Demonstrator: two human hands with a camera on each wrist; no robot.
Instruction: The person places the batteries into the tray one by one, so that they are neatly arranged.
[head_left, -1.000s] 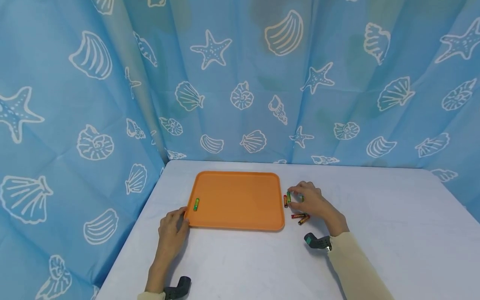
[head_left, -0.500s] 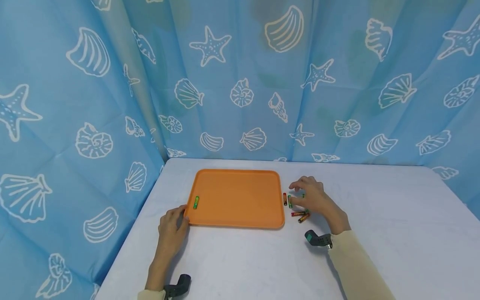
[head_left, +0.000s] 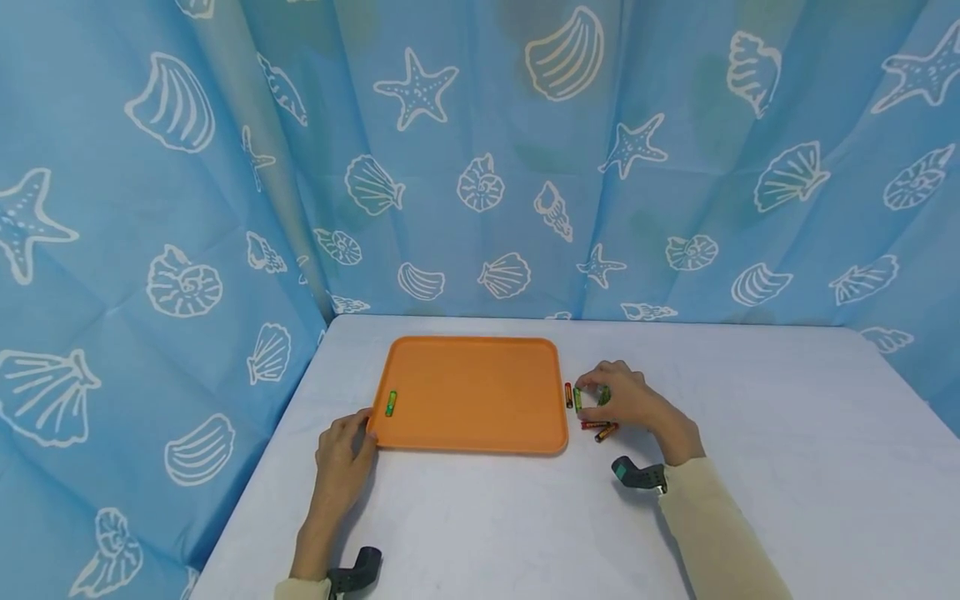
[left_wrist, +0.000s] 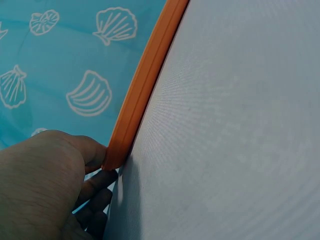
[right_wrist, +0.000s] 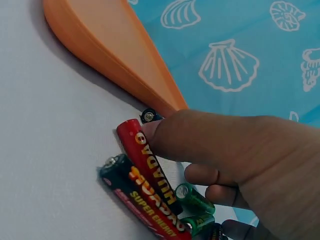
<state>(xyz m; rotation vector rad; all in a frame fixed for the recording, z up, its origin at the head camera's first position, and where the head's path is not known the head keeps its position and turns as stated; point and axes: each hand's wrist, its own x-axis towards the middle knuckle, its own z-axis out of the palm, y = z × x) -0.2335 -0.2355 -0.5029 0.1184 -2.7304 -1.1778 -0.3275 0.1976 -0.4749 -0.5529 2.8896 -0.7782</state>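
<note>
My left hand grips the left front corner of an orange tray, thumb and fingers on its rim in the left wrist view. A green battery lies on the tray's left side. Beyond the tray's right edge, my right hand has thumb and forefinger at the two ends of another green battery on the table. Left of it lies a red-and-black battery. Two more, a red battery and a dark HUADAO battery, lie below the thumb, with green batteries under the palm, partly hidden.
A white cloth covers the table. Blue curtains with white shells and starfish hang behind it and along the left side. Dark wrist mounts are strapped to both wrists.
My right thumb and forefinger spread apart from the green battery half a second ago, then closed on its ends again. My left hand stays on the tray; the head view has shifted slightly.
</note>
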